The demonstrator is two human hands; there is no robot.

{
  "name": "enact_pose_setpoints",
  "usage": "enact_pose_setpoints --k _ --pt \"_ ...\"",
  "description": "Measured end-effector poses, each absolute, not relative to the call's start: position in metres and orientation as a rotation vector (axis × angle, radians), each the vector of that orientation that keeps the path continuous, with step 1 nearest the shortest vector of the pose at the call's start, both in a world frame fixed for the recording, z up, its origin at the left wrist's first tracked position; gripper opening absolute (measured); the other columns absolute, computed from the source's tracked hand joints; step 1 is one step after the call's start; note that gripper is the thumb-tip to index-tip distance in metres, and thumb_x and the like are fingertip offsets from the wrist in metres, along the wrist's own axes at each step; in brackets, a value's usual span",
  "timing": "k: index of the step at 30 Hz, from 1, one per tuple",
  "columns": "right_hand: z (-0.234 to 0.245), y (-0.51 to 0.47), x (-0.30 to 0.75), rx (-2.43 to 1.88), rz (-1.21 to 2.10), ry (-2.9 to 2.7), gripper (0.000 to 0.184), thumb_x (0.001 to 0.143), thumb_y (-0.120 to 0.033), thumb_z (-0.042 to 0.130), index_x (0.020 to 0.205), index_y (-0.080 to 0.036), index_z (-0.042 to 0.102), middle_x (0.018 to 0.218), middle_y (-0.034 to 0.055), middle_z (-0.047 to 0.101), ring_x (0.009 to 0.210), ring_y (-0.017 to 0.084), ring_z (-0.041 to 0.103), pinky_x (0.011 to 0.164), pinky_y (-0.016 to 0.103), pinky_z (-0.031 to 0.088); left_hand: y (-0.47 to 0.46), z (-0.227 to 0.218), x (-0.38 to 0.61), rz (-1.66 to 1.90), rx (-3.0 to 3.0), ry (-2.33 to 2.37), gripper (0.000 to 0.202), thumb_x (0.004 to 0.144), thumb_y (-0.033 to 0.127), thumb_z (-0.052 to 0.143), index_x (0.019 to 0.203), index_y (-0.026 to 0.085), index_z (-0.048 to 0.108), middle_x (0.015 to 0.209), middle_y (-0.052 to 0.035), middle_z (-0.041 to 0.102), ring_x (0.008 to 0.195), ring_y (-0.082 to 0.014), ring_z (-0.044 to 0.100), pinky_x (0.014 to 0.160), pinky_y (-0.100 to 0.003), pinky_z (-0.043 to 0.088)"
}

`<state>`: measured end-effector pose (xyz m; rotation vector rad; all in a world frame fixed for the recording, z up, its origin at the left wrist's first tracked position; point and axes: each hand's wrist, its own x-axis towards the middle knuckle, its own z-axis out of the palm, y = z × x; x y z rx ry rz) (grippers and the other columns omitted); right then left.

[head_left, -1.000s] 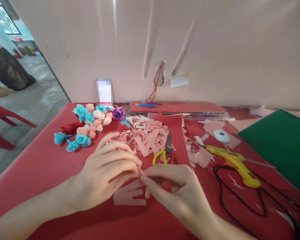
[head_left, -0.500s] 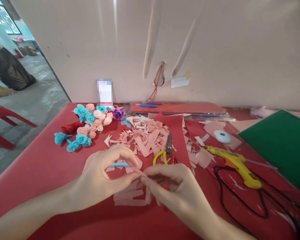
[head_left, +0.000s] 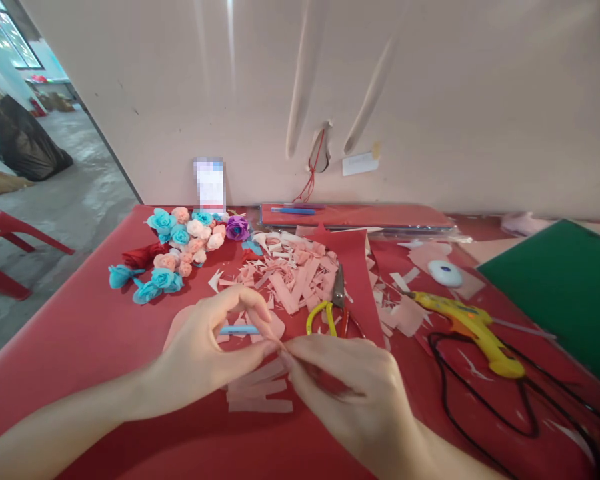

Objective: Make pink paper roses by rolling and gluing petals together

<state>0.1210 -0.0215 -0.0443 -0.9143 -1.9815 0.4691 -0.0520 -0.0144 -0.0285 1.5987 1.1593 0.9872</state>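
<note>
Between my fingertips is a small pink paper strip (head_left: pixel 279 343), mostly covered by the fingers. My left hand (head_left: pixel 215 347) pinches it from the left with thumb and forefinger. From the other side my right hand (head_left: pixel 355 387) pinches it too, its fingers close against the left ones. Under the hands lie several pale pink strips (head_left: pixel 260 405) on the red table (head_left: pixel 180 443). A blue pen (head_left: pixel 239 330) rests on pink paper behind my left hand. Just beyond my right hand are scissors (head_left: pixel 338 293) with yellow and red handles, partly hidden by it.
A heap of pink paper scraps (head_left: pixel 295 267) lies mid-table. Paper roses (head_left: pixel 180 233) in blue, peach and purple sit at the left, near a propped phone (head_left: pixel 210 185). On the right are a yellow glue gun (head_left: pixel 470 327) with black cord and a green sheet (head_left: pixel 560 293).
My right hand has turned, its fingers closing in toward the left fingertips. Less of the pink strip shows now. The left hand has barely shifted.
</note>
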Motion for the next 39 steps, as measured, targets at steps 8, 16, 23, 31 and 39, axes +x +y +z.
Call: enact_pose_setpoints --k 8,16,23,31,39 --pt "-0.025 -0.016 0.122 -1.007 1.305 -1.656 0.018 0.074 -0.018 0.058 0.061 -0.013 0.069 0.044 0.0005 0.060 0.035 0.008 0.051 0.034 0.015 0.042 -0.005 -0.024 -0.061 1.026 1.901 1.004 0.013 0.073 0.014 0.063 0.082 0.023 0.062 0.079 0.0006 0.059 0.075 -0.0124 0.054 0.069 -0.025 0.047" --pt "-0.036 -0.016 0.124 -1.004 1.842 -1.272 0.011 0.066 -0.024 0.071 0.061 -0.014 0.070 0.042 -0.0002 0.061 0.035 0.005 0.053 0.038 0.011 0.044 -0.009 -0.034 -0.056 1.001 1.869 0.907 0.006 0.074 0.021 0.066 0.078 0.024 0.069 0.073 -0.0007 0.064 0.075 -0.0147 0.053 0.071 -0.031 0.045" --pt "-0.042 -0.012 0.126 -0.813 2.158 -1.094 0.012 0.071 -0.022 0.067 0.063 -0.013 0.068 0.059 0.0008 0.067 0.041 0.005 0.059 0.039 0.010 0.046 -0.005 -0.040 -0.056 1.005 1.826 0.768 0.009 0.073 0.015 0.066 0.076 0.023 0.067 0.069 0.0011 0.061 0.072 -0.0133 0.052 0.072 -0.030 0.044" --pt "-0.035 -0.014 0.118 -1.066 1.411 -1.600 0.008 0.071 -0.018 0.060 0.066 -0.014 0.066 0.051 0.0003 0.062 0.040 0.008 0.055 0.039 0.016 0.046 -0.004 -0.046 -0.051 1.093 1.841 0.813 0.014 0.072 0.005 0.060 0.070 0.019 0.060 0.070 0.0007 0.060 0.073 -0.0132 0.050 0.072 -0.031 0.042" --pt "-0.045 -0.022 0.118 -0.947 0.505 -1.957 0.023 0.078 -0.012 0.050 0.061 -0.018 0.066 0.057 0.0032 0.067 0.046 0.011 0.059 0.047 0.020 0.050 -0.003 -0.050 -0.051 1.091 1.852 0.825 0.015 0.073 0.004 0.058 0.074 0.019 0.057 0.073 0.0007 0.058 0.075 -0.0134 0.050 0.073 -0.031 0.041"
